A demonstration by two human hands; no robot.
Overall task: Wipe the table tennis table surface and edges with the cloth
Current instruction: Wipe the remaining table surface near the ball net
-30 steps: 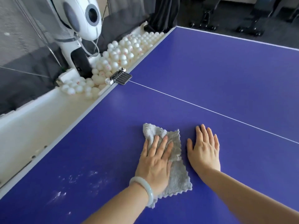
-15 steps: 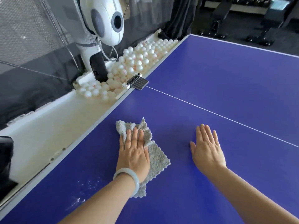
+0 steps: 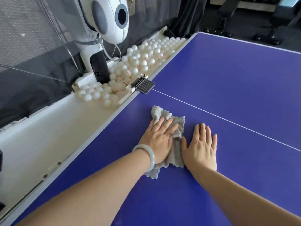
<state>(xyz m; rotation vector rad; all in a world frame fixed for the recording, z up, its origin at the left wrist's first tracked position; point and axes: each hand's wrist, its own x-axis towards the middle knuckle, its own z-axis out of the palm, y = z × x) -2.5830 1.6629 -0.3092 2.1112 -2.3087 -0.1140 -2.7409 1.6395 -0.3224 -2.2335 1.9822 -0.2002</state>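
Both my forearms enter cut off at the bottom edge. My left hand (image 3: pixel 158 141), pale smooth bangle (image 3: pixel 150 154) at the wrist, lies flat with fingers straight, pressing the grey terry cloth (image 3: pixel 162 114) onto the matte blue desk (image 3: pixel 228 70). It hides the cloth's middle; the crumpled far end and scalloped near hem show. My right hand (image 3: pixel 201 149) rests flat and holds nothing, thumb just beside the cloth. Beyond: a ribbed black clamp (image 3: pixel 143 84) and a white trough (image 3: pixel 40 136) heaped with white balls (image 3: pixel 143 57). The glossy ball machine (image 3: pixel 109 18) is cropped at the top.
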